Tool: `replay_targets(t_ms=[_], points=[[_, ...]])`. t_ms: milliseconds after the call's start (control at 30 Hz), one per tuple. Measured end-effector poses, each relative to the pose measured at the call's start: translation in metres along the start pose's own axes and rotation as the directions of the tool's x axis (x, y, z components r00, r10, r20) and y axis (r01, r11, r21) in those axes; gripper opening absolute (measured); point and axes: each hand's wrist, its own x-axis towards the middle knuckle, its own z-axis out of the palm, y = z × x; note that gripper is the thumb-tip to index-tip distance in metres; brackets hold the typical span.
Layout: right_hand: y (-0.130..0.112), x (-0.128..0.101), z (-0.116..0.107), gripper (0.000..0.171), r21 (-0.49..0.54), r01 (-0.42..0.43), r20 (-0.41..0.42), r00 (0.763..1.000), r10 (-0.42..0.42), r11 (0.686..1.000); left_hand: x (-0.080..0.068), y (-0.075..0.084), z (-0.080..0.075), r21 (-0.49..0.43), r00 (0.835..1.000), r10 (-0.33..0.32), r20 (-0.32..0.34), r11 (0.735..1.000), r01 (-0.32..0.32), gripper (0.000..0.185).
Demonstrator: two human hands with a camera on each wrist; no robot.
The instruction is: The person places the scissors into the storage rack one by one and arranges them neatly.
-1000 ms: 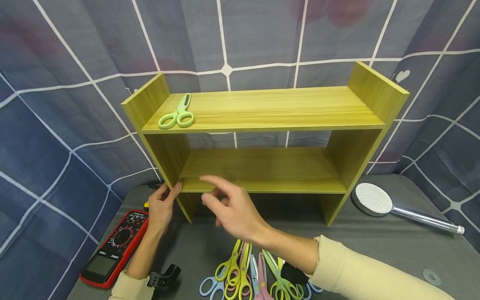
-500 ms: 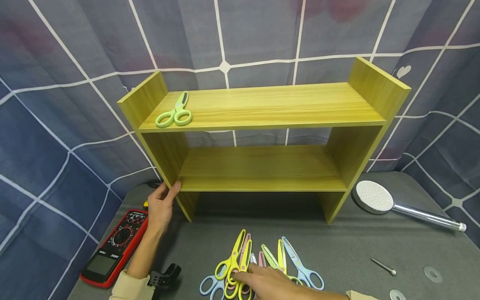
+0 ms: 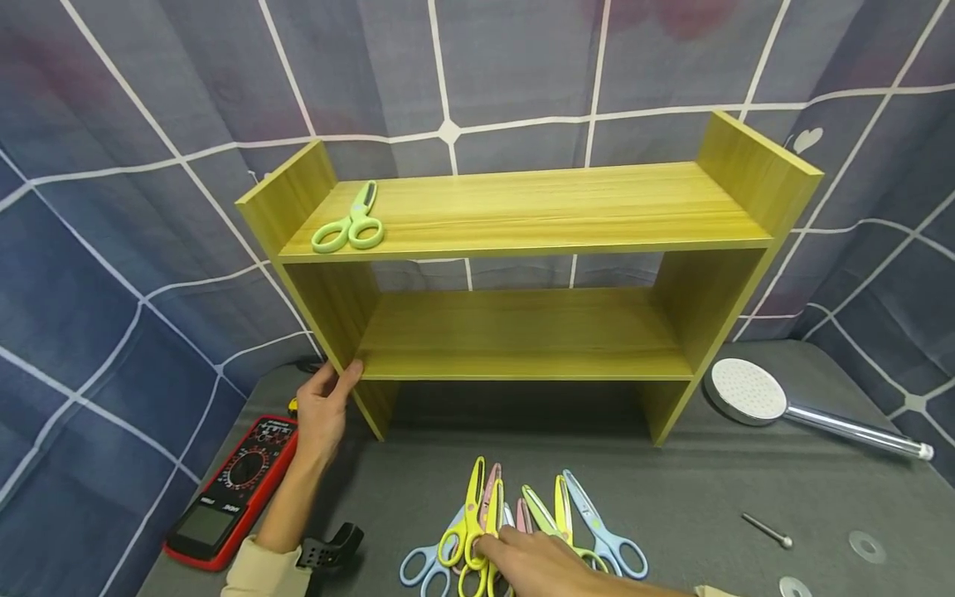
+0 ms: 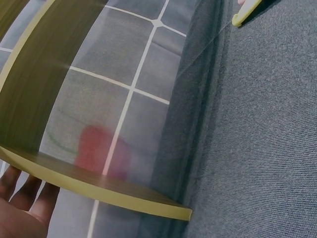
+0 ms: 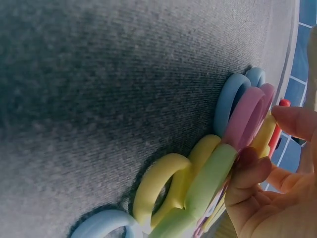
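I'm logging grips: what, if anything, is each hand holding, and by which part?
Left hand grips the shelf unit by its left side panel; right hand seems to pinch a yellow scissors handle.

Soft light from above falls on the shelf (image 3: 522, 332), brightest across its upper board; its lower board is dimmer, and the cloth (image 3: 671, 514) beneath it sinks into deep shadow. Right of the shelf, bright glints run along the shower head's (image 3: 746, 391) chrome handle. The head view is mostly crisp, though the curtain's (image 3: 515, 75) lines bow toward the edges. The left wrist view is darker: the shelf's edge bends, the left hand (image 4: 25, 210) beside it shaded. The right wrist view shows slightly soft scissors (image 5: 210, 181) and blurred, patchily dark cloth.
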Motion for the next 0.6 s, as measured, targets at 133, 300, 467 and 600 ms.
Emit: replay_targets(t_ms=[133, 300, 467, 600], points=[[0.000, -0.003, -0.003, 0.063, -0.004, 0.004, -0.026, 1.000, -0.004, 1.000, 0.000, 0.000, -0.001, -0.017, 1.000, -0.002, -0.005, 1.000, 0.002, 0.024], [-0.001, -0.008, -0.005, 0.067, -0.165, 0.067, -0.145, 0.985, -0.092, 0.984, 0.000, 0.000, -0.002, -0.019, 1.000, -0.006, -0.013, 1.000, 0.005, 0.024], [0.000, -0.014, -0.010, 0.059, -0.232, 0.109, -0.315, 0.932, -0.181, 0.967, 0.000, -0.001, -0.002, -0.023, 1.000, -0.008, -0.013, 1.000, 0.008, 0.025], [0.001, -0.019, -0.015, 0.059, -0.150, 0.149, -0.451, 0.870, -0.201, 0.977, 0.000, -0.002, -0.001, -0.021, 1.000, -0.013, -0.001, 1.000, 0.013, 0.025]])
